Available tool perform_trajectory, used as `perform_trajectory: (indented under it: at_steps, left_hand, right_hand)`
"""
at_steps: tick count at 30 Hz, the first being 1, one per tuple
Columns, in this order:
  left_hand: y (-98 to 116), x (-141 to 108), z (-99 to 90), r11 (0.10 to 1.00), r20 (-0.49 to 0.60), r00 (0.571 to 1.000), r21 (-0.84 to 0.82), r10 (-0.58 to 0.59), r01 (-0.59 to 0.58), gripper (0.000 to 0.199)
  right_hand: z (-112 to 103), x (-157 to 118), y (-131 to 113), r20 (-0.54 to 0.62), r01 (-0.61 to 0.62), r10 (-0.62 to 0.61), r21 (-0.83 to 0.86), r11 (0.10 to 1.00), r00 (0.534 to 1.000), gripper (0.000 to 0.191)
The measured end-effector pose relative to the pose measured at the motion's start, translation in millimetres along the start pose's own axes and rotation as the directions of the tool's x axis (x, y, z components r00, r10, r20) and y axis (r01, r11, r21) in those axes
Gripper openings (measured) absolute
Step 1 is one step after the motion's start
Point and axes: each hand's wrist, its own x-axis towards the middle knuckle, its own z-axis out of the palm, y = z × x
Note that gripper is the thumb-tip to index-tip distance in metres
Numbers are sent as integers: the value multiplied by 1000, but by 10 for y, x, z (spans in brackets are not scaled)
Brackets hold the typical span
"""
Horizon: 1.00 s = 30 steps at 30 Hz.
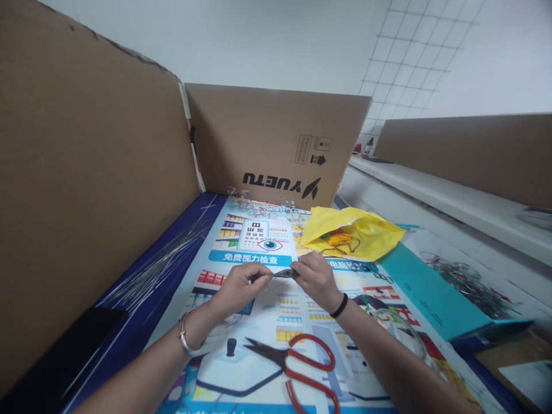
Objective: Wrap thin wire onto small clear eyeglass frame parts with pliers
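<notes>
The right hand (317,277), a black band at its wrist, grips dark pliers (285,273); the left hand (242,288) pinches a thin piece (272,275) at their tips (too small to make out); red-handled scissors (284,359) lie nearer on the printed sheet (269,313); a yellow bag (379,229) gapes beyond the right hand; thin wires (157,267) lie along the left.
</notes>
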Motion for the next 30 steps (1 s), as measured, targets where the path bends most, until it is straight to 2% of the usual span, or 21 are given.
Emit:
perform_trajectory:
  at_steps: [10, 16, 25, 30]
  left_hand:
    - [-8, 6, -5, 995, 34, 996, -46, -88, 89, 12]
    - [-47, -3, 8, 999, 12, 999, -3, -35, 35, 11]
    - [-59, -4, 13, 997, -52, 998, 72, 35, -31, 12]
    - [-52, 5, 2, 995, -43, 998, 83, 54, -50, 12]
  right_hand:
    - [46, -10, -31, 35, -33, 31, 56, 998, 999, 8]
    - [59, -22, -15, 88, -26, 19, 81, 996, 996, 10]
    - [29, -21, 7, 120, -2, 3, -11, 1000, 993, 10]
    - [30, -25, 7, 132, 4, 0, -28, 1000, 991, 10]
